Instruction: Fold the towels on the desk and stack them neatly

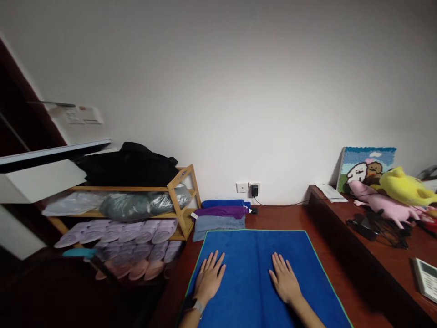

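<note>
A blue towel (244, 282) with a green edge lies spread on the reddish-brown table, a faint crease running down its middle. My left hand (209, 277) rests flat on its left part, fingers stretched and slightly apart; a watch is on that wrist. On the right part, my right hand (284, 278) also lies flat with its fingers spread. Neither hand grips anything. Just beyond the far edge sit folded towels: a grey-blue one (219, 223), a purple one (221, 211) and a blue one (223, 203).
On the left, a wooden rack (180, 200) holds several slippers (146, 231), plastic-wrapped items and a black bag (131, 166). A charger (254, 190) is plugged into the wall, its cable running right. The raised right surface holds plush toys (406, 187), a picture (368, 166) and a calculator-like device (427, 279).
</note>
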A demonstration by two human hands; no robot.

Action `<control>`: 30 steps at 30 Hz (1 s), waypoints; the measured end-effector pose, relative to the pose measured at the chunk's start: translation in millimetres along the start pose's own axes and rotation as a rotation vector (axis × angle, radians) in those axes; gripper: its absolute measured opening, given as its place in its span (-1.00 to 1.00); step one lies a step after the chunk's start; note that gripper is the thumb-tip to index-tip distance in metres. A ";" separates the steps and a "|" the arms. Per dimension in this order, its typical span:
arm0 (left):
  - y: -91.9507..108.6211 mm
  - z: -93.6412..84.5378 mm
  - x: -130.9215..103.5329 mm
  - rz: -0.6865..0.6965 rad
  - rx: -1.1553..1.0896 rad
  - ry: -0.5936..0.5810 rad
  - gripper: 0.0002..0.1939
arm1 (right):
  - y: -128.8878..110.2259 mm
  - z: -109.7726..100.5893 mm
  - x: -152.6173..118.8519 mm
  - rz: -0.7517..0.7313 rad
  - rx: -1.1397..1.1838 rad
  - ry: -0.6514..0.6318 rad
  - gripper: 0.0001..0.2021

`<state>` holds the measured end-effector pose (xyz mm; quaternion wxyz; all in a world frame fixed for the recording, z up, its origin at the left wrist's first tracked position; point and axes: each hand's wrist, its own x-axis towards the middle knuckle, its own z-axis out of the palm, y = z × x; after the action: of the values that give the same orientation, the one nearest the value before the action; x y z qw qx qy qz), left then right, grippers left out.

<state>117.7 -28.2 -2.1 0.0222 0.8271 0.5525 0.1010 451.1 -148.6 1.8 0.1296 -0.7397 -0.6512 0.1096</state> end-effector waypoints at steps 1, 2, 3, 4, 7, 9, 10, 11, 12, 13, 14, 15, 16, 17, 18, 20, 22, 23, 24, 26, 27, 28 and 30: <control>-12.6 -1.8 -4.2 -0.027 0.012 -0.013 -0.40 | 17.9 -2.2 -5.4 0.044 -0.017 0.008 -0.27; -25.9 -4.0 -8.5 -0.044 0.023 -0.018 -0.38 | 38.2 -4.6 -11.7 0.090 -0.036 0.016 -0.26; -38.8 -6.3 -13.1 -0.054 0.031 -0.018 -0.37 | 60.2 -7.1 -19.0 0.134 -0.056 0.025 -0.25; -50.6 -8.7 -17.6 -0.060 0.037 -0.014 -0.35 | 82.7 -9.5 -27.1 0.182 -0.077 0.034 -0.24; -72.3 -16.7 -27.4 -0.055 0.062 0.019 -0.34 | 141.6 -17.1 -53.6 0.319 -0.122 0.043 -0.22; -70.0 -21.6 -29.3 -0.035 0.087 0.059 -0.37 | 160.7 -23.3 -69.3 0.387 -0.144 0.052 -0.21; -62.6 -23.3 -29.3 -0.020 0.095 0.081 -0.39 | 161.3 -26.6 -75.4 0.405 -0.156 0.065 -0.20; -51.1 -24.1 -29.2 -0.001 0.094 0.103 -0.40 | 155.4 -29.8 -79.9 0.408 -0.166 0.082 -0.20; -35.7 -23.7 -29.5 0.023 0.085 0.117 -0.41 | 143.3 -32.5 -82.7 0.390 -0.171 0.104 -0.20; -17.2 -22.2 -30.5 0.052 0.066 0.123 -0.42 | 125.9 -34.4 -84.1 0.353 -0.163 0.124 -0.21; 3.1 -19.6 -32.6 0.085 0.041 0.118 -0.43 | 104.3 -35.3 -84.3 0.299 -0.143 0.138 -0.22; 23.8 -16.3 -35.6 0.121 0.013 0.102 -0.43 | 80.4 -35.1 -83.8 0.230 -0.110 0.146 -0.23; 43.1 -12.6 -39.5 0.153 -0.014 0.078 -0.44 | 56.1 -33.6 -82.9 0.159 -0.067 0.139 -0.25; 59.4 -9.2 -44.1 0.178 -0.034 0.049 -0.44 | 33.2 -31.2 -82.1 0.090 -0.023 0.126 -0.26; 71.1 -6.5 -49.0 0.190 -0.048 0.023 -0.43 | 13.7 -27.9 -81.7 0.035 0.014 0.106 -0.26; 78.0 -4.6 -59.0 0.170 -0.047 -0.021 -0.42 | -10.6 -20.7 -82.9 -0.019 0.059 0.053 -0.26; 63.1 -7.8 -69.1 0.101 -0.019 -0.050 -0.40 | -11.8 -14.4 -86.6 -0.006 0.059 0.015 -0.26; 49.5 -10.7 -74.3 0.055 0.001 -0.055 -0.39 | -4.2 -12.1 -89.2 0.017 0.048 0.009 -0.26; 33.7 -14.0 -79.7 0.009 0.023 -0.052 -0.37 | 7.7 -10.4 -92.2 0.045 0.032 0.014 -0.26; 0.9 -20.2 -91.0 -0.060 0.062 -0.028 -0.34 | 40.9 -8.5 -98.9 0.109 -0.006 0.048 -0.25; -13.4 -22.5 -96.5 -0.079 0.073 -0.015 -0.33 | 60.2 -8.1 -102.7 0.144 -0.027 0.068 -0.25; -25.3 -24.2 -101.5 -0.087 0.079 -0.005 -0.33 | 79.9 -7.8 -106.9 0.176 -0.048 0.085 -0.25; -40.5 -25.5 -109.2 -0.078 0.078 0.003 -0.33 | 117.3 -7.6 -116.3 0.249 -0.090 0.105 -0.22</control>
<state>35.7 -114.6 1.3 -0.0073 0.8050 0.5879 0.0797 548.3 -278.2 -31.1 0.1156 -0.8245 -0.5510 0.0566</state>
